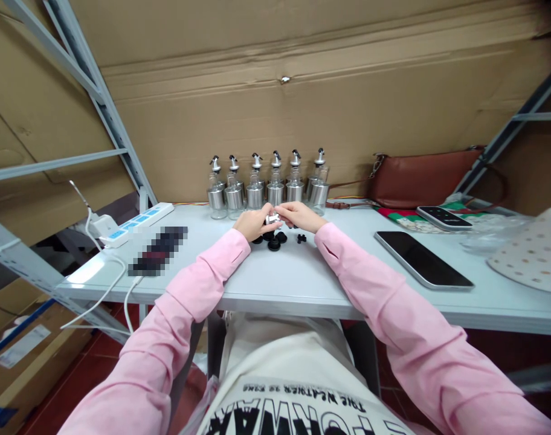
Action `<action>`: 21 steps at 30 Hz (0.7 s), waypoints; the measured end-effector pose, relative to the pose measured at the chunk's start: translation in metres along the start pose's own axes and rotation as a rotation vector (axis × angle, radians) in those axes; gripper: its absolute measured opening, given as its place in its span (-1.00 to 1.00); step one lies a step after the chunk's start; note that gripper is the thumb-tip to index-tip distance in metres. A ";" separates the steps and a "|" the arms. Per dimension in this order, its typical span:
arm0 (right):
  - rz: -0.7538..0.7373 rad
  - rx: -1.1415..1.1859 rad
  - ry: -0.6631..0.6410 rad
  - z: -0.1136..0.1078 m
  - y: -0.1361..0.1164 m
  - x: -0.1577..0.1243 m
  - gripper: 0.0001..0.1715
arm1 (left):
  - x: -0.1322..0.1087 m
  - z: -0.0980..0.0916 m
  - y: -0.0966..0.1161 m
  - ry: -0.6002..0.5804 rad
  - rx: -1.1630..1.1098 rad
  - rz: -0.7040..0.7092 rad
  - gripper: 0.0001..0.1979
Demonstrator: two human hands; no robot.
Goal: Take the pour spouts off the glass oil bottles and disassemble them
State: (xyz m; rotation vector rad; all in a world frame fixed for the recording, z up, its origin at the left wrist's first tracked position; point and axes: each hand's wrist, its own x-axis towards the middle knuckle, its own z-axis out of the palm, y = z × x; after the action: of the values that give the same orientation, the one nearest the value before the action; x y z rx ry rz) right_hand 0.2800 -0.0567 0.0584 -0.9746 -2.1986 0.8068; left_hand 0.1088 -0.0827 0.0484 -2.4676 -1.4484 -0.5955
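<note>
**Handling note: fitting at the fingertips, near side of bottles**

Table: pale, smooth-looking; runs under the bottles and out to both sides of them. Small round parts would probably slide or roll on it.

Bag: brown; right of the bottles.

Bottles: glass with a metallic band round the body, standing in rows. Spouts show above them; hard to tell which row each belongs to. Judged rigid, fragile, top-heavy if knocked; best held at the band.

Left hand: near side of the bottles, thumb and fingers closed on the fitting.

Right hand: just beside it, fingertips meeting the fitting; cannot tell whether they grip or only touch.

Fitting: silvery, partly hidden by fingers. Judged light, stiff, somewhat slippery; low breakage risk, easily dropped. Pinch the widest part, leaving the ends clear.

Plugs: black, round, clustered on the near side of the bottles. Look rubbery, so likely light and grippy; take by the rim.

Bits: black, smallest, right of the plugs, also near side of the bottles. Fingertip pinch only; easily lost.
</note>
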 end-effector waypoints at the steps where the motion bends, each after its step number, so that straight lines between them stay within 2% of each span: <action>1: -0.019 0.035 -0.011 0.000 0.001 0.001 -0.56 | 0.000 0.000 -0.001 0.004 0.001 -0.012 -0.61; 9: -0.012 0.139 -0.089 0.003 0.008 0.005 -0.66 | -0.002 0.000 -0.003 0.013 -0.020 -0.033 -0.61; 14: -0.045 0.075 -0.107 0.000 0.011 0.005 -0.60 | -0.002 0.002 0.000 0.007 -0.022 -0.049 -0.59; 21: 0.039 -0.024 -0.059 -0.001 0.010 0.006 -0.61 | -0.001 0.005 -0.002 -0.001 -0.012 0.043 -0.66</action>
State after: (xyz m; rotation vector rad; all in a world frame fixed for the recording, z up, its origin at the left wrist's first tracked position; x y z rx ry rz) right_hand 0.2819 -0.0462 0.0537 -1.0204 -2.2503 0.8393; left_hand 0.1080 -0.0802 0.0436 -2.5016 -1.3926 -0.5959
